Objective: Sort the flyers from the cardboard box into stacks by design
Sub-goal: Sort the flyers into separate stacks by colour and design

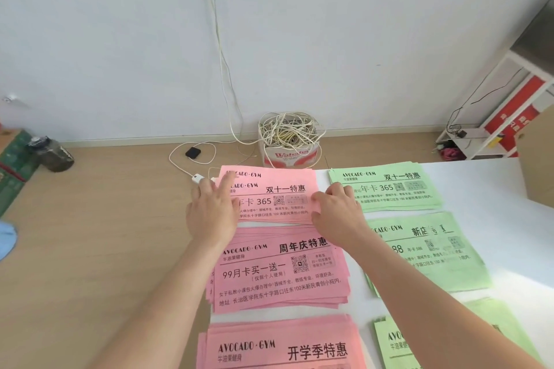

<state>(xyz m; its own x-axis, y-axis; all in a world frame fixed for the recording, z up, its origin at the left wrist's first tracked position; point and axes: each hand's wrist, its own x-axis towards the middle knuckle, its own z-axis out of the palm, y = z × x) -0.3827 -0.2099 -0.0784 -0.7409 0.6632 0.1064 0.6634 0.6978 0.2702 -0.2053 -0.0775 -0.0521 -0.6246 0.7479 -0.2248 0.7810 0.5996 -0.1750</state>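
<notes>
My left hand (209, 213) lies flat on the far pink flyer stack (278, 198) at the left edge of the tabletop (494, 186), the right hand (335, 210) curls at its right side — pinching or not I cannot tell — and too hard a push may spill sheets to the floor (105, 219).

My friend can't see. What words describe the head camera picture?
Two hands are on the far pink flyer stack: the left hand lies flat on it, the right hand grips its right edge. Other pink stacks and green stacks lie on a white table.
</notes>
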